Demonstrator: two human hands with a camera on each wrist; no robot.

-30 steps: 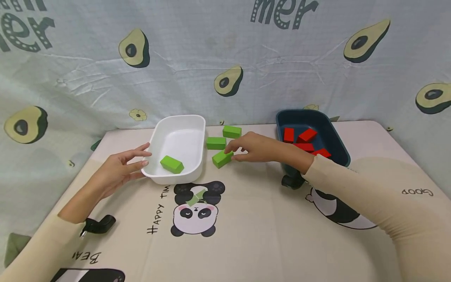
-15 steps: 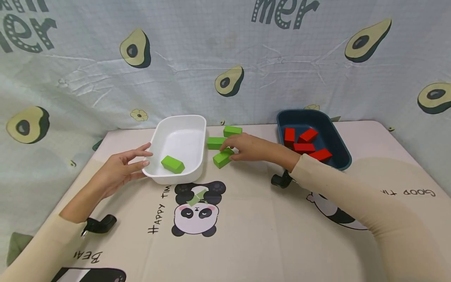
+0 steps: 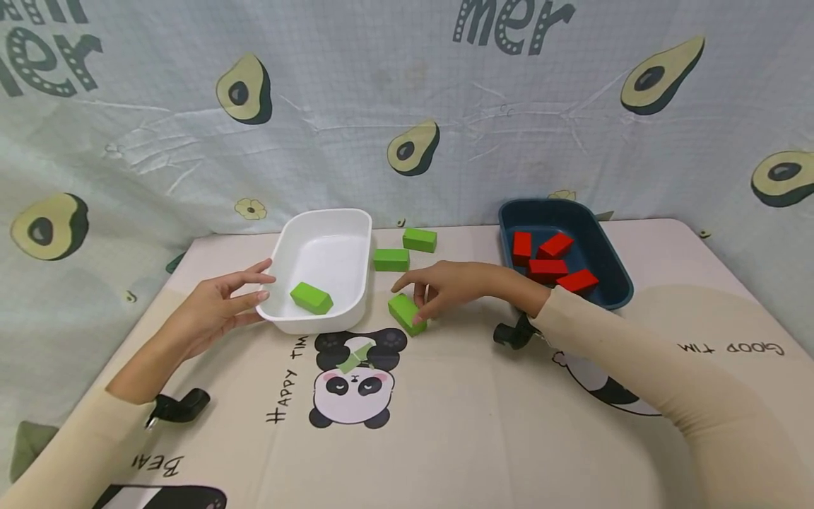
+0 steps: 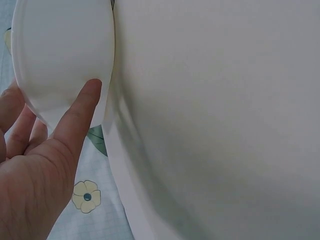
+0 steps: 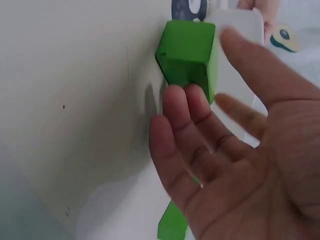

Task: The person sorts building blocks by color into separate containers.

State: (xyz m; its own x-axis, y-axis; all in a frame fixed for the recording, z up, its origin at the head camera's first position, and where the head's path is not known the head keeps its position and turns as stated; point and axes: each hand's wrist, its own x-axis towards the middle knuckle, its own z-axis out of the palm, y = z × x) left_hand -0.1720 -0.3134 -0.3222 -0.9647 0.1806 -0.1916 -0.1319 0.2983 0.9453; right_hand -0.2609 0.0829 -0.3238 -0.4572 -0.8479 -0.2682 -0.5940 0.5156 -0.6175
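My left hand [image 3: 219, 304] touches the left side of a white plastic tub [image 3: 292, 233] with spread, fairly straight fingers. In the left wrist view one digit lies along the tub's outer wall [image 4: 65, 45]. Inside the tub lies one green block [image 3: 311, 298]. My right hand [image 3: 454, 286] is at another green block [image 3: 405, 314] on the table, its index finger reaching above it and its thumb beside it. Seen from the right wrist, that block [image 5: 187, 45] stands at the fingertips, with the thumb apart from it.
Two more green blocks, one nearer [image 3: 391, 259] and one farther back [image 3: 420, 240], lie right of the white tub. A dark blue tub [image 3: 600, 247] holding several red blocks [image 3: 548, 271] stands behind the right forearm. A patterned curtain [image 3: 343, 92] hangs behind the table.
The green block at my right hand has shifted towards me and turned. My right hand has come nearer too, its fingers now more spread. The left hand stays at the white tub.
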